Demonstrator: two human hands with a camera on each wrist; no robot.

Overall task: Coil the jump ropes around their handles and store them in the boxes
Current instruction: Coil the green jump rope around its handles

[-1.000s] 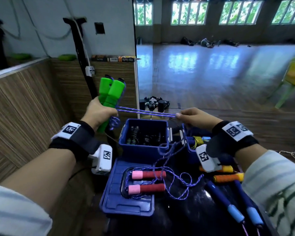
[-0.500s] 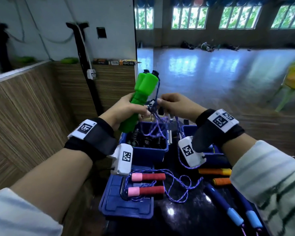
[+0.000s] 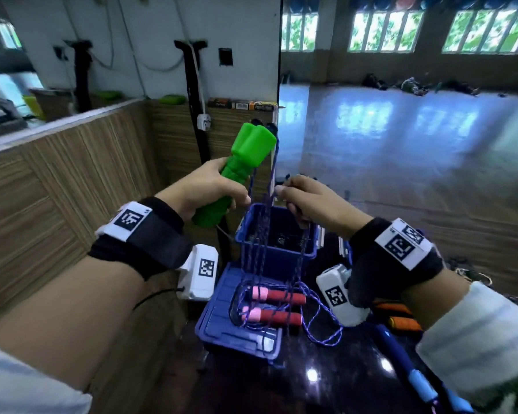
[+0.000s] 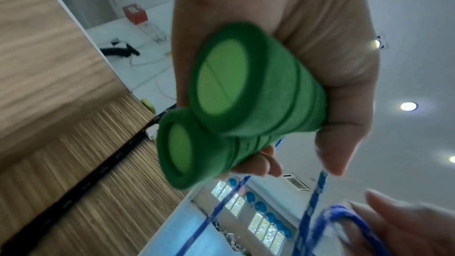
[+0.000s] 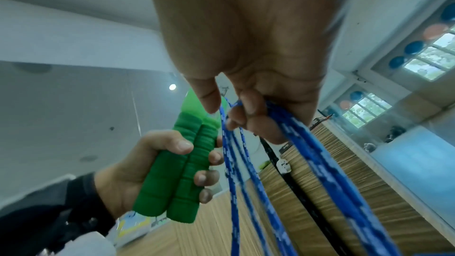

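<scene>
While left hand (image 3: pixel 205 186) grips green handles (image 3: pixel 240 171), right hand (image 3: pixel 308 201) pinches blue rope (image 3: pixel 265 222); I judge coiling barely begun, boxing left.

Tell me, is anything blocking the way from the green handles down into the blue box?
Only the rope itself. The left hand holds the green handles above the open blue box. The blue rope, gripped by the right hand, hangs in loops across the box's opening. Something dark already lies inside.

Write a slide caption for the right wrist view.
Right hand pinches blue rope strands beside the paired green handles gripped by the left hand.
</scene>
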